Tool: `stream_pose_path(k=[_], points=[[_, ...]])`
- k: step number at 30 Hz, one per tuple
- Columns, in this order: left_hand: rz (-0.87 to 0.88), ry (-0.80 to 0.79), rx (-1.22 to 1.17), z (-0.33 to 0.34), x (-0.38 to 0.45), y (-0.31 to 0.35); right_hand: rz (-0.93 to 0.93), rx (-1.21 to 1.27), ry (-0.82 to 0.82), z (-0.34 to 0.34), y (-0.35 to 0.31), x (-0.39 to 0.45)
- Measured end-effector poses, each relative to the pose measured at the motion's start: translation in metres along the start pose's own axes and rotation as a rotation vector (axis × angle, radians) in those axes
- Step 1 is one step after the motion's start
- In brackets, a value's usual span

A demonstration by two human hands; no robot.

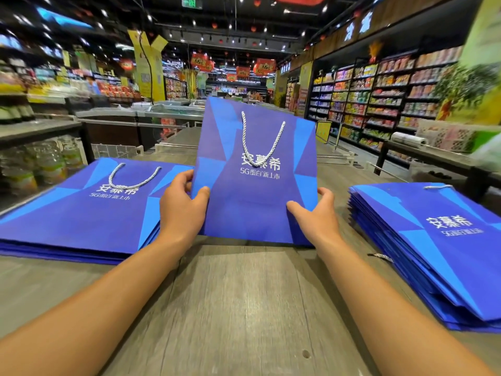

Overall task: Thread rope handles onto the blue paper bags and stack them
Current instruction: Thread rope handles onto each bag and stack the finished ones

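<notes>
Both hands, my left hand (pixel 182 204) and right hand (pixel 314 213), grip the lower corners of a flat blue bag (pixel 257 175) with its rope handle (pixel 262 137) hanging, raised over the wooden table (pixel 244 308) between the left stack (pixel 81 213) and right stack (pixel 433 253).

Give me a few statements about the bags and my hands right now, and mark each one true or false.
1. Both hands hold the same bag. True: the left hand and right hand grip the lower edges of the held bag.
2. The held bag has no handle. False: a white rope handle hangs on its front.
3. A stack of blue bags lies on each side. True: the left stack and right stack.
4. The held bag lies flat on the table. False: it is lifted and tilted above the wooden table.
</notes>
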State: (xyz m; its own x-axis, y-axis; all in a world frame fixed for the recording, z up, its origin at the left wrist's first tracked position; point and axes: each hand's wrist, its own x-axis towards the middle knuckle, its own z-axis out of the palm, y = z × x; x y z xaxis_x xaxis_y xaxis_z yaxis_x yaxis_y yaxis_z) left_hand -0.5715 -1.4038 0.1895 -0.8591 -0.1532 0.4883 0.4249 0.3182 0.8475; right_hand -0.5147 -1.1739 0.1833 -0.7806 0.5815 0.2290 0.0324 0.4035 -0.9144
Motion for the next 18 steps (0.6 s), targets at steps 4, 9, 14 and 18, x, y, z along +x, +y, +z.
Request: stream_pose_path(k=[4,9,14,18], points=[[0.03,-0.008,0.124,-0.008,-0.002,0.007,-0.061,-0.024,0.047,0.003,-0.014,-0.008],[0.029,-0.064,0.273,-0.03,0.008,0.014,-0.118,-0.021,0.089,0.015,-0.035,-0.028],[0.033,-0.021,0.432,-0.083,0.035,0.018,-0.106,0.045,-0.049,0.046,-0.069,-0.051],[0.008,-0.007,0.581,-0.131,0.063,-0.002,-0.103,-0.04,-0.19,0.087,-0.091,-0.067]])
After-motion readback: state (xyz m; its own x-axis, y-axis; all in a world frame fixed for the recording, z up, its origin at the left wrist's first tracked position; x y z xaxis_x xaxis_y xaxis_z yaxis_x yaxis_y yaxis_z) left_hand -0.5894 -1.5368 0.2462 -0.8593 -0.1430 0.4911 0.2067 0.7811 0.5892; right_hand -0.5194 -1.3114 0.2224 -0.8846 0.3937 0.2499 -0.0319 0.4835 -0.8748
